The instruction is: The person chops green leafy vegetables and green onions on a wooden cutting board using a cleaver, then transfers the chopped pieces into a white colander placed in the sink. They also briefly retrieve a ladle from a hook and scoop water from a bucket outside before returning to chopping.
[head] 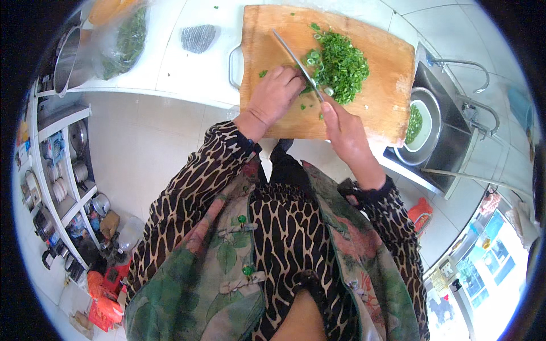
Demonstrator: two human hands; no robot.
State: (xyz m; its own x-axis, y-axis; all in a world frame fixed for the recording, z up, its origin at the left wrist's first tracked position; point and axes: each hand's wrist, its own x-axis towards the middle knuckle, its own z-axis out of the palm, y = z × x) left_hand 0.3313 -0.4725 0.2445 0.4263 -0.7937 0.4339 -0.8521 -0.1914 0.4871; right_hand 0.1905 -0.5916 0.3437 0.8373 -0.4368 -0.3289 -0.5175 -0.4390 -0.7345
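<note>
A wooden cutting board with a metal handle at its left end lies before me on the white countertop. My right hand grips a knife, its blade pointing up and to the left across the board. Just left of the blade, my left hand has its fingers curled down on some green onion, mostly hidden beneath the fingertips. To the right of the blade sits a heap of chopped green onion. Loose bits are scattered over the wood around it.
At right, a sink with metal taps holds a metal basin and a white bowl with chopped greens. A grey striped stone-like object, a plastic bag of greens and a metal pot stand left. Shelves hold dishes.
</note>
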